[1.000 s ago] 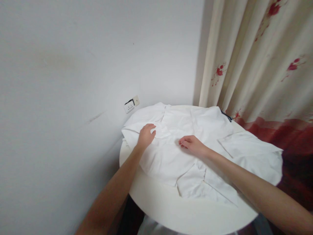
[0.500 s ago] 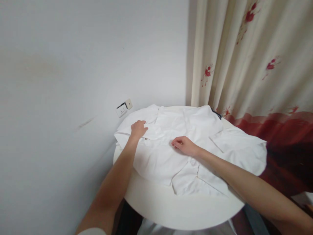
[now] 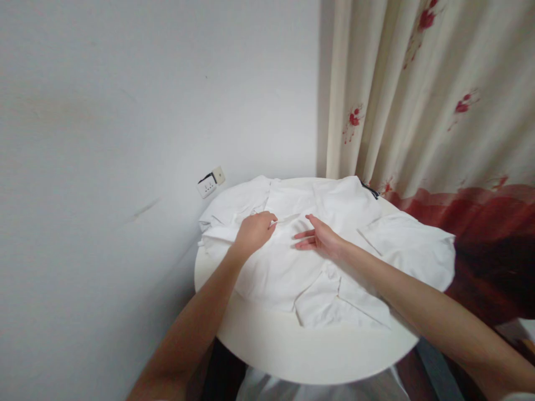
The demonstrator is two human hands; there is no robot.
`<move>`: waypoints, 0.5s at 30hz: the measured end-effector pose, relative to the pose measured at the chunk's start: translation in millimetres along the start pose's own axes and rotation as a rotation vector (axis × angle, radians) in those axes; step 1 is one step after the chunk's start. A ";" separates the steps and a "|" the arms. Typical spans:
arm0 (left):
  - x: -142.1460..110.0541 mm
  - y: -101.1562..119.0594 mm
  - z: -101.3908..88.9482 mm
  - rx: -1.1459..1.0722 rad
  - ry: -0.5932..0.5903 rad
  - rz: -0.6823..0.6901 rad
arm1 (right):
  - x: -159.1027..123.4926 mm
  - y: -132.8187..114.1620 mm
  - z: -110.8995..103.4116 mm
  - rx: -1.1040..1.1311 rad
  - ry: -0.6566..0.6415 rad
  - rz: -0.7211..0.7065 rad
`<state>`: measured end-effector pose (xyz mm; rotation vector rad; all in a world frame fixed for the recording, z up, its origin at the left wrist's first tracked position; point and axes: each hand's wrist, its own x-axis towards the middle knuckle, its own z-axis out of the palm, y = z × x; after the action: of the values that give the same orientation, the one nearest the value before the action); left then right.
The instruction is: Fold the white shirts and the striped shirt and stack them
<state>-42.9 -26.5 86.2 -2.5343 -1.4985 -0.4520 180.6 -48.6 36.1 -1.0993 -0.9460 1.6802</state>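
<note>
A white shirt (image 3: 267, 278) lies spread over a round white table, its front edge creased and partly folded. My left hand (image 3: 256, 229) is closed on a raised fold of the shirt near the middle; the fingertips pinch the cloth. To its right, my right hand (image 3: 324, 236) hovers just over the shirt or lightly touches it, fingers apart and thumb up, with nothing in it. Between the two hands runs a raised ridge of cloth.
The round white table (image 3: 317, 356) stands against a pale wall (image 3: 125, 111) with a socket (image 3: 208, 185) at the left. A floral curtain (image 3: 397, 100) with a red lower band hangs at the right. A dark strip (image 3: 369, 190) shows at the table's back edge.
My left hand has moved right, toward the middle, lifting a fold of the shirt with it. My right hand has gone from curled fingers to spread ones.
</note>
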 end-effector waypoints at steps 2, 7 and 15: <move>-4.9 15.3 0.0 -0.003 -0.074 0.109 | -1.2 -4.0 -3.8 0.072 -0.054 0.035; -15.3 40.2 12.5 -0.054 -0.273 0.365 | 10.0 6.7 -8.7 -0.077 0.000 -0.085; -15.6 42.5 6.5 -0.359 0.074 0.636 | 8.3 -18.2 -22.5 -0.440 0.312 -0.616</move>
<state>-11.6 -58.0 75.4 -3.0186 -0.5527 -0.7403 204.8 -32.3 43.4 -1.1497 -1.3131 0.7966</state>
